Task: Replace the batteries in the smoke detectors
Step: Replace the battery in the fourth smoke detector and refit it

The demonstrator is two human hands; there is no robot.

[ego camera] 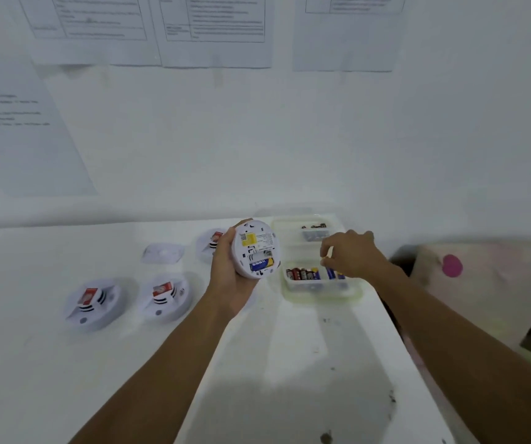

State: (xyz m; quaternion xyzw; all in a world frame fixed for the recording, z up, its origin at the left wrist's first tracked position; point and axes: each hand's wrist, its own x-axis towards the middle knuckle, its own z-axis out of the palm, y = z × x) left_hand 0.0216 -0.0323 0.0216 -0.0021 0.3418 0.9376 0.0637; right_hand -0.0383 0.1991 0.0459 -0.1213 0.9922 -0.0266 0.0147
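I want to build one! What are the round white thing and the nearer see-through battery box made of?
The round white smoke detector looks like hard, matte moulded plastic: smooth shell, shaped recesses. The nearer clear rectangular box seems to be thin plastic, yellowed; batteries show through its wall, though glass can't be ruled out.

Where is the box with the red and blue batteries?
In the head view the box sits at the right of the table, under the right hand, beside the detector in the left hand.

Printed sheets (212, 27) are stuck on the white wall (289, 139) before me, above my white table (65, 363); a pink spot (452, 265) shows at right.
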